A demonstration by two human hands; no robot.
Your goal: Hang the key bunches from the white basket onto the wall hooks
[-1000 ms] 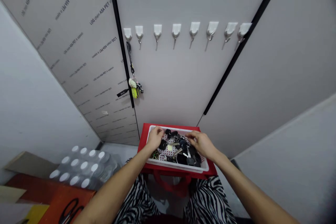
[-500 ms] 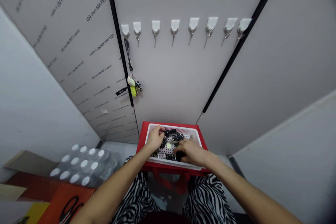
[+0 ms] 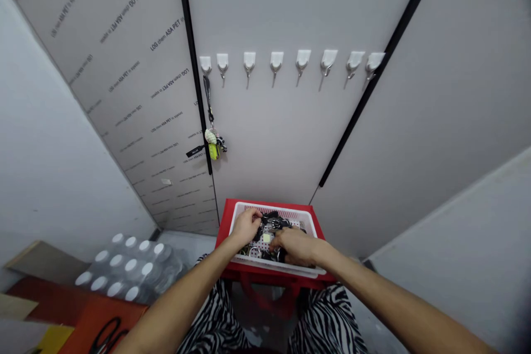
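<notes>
A white plastic basket (image 3: 307,217) rests on a red bag (image 3: 226,221) over my lap. It holds a heap of keys and black key fobs (image 3: 271,228). My left hand (image 3: 245,227) is curled in the basket's left side, fingers pinched among the keys. My right hand (image 3: 297,245) lies knuckles up over the pile's right part, its fingers bent down into the keys and hidden. On the wall above runs a row of white hooks (image 3: 276,60). One key bunch with a black strap and yellow tag (image 3: 214,142) hangs from the leftmost hook.
A shrink-wrapped pack of water bottles (image 3: 124,271) stands on the floor at the left. Beside it lie an orange board with black scissors (image 3: 105,332) and cardboard (image 3: 45,260). Black strips (image 3: 194,77) divide the grey wall panels.
My right hand has slid left across the basket toward the middle of the key pile. The left hand stays at the basket's left. The view has tilted slightly downward.
</notes>
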